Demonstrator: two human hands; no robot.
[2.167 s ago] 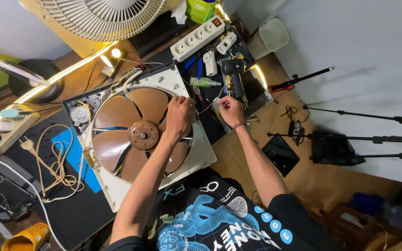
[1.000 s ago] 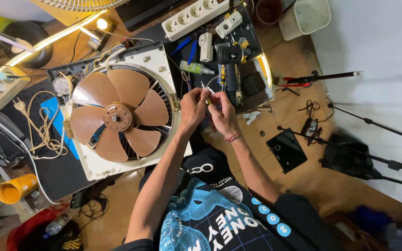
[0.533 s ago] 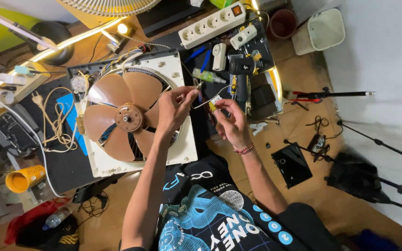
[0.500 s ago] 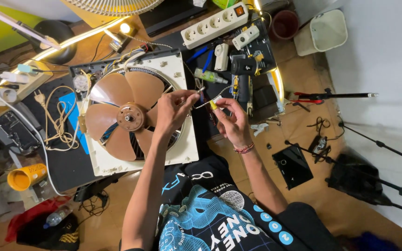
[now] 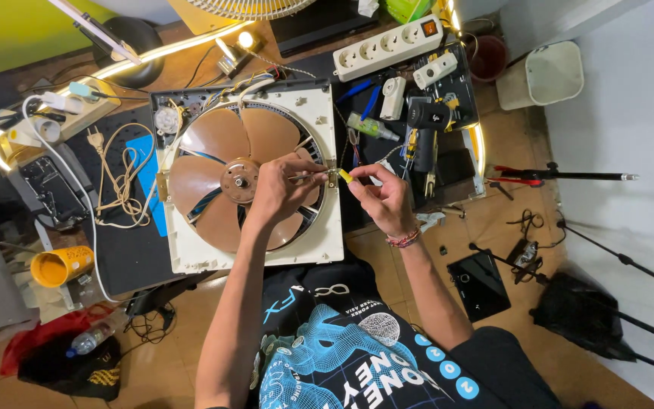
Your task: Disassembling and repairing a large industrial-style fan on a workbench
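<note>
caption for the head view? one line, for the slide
Left hand rests on a brown-bladed exhaust fan in a white frame, while right hand pinches a small yellow piece at its edge.

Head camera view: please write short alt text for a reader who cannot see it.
A person's left hand rests on a square white plastic fan housing with brown blades on a dark work mat, while the right hand holds a small yellow-tipped tool at its right edge. A white power strip and hand tools lie behind.
</note>
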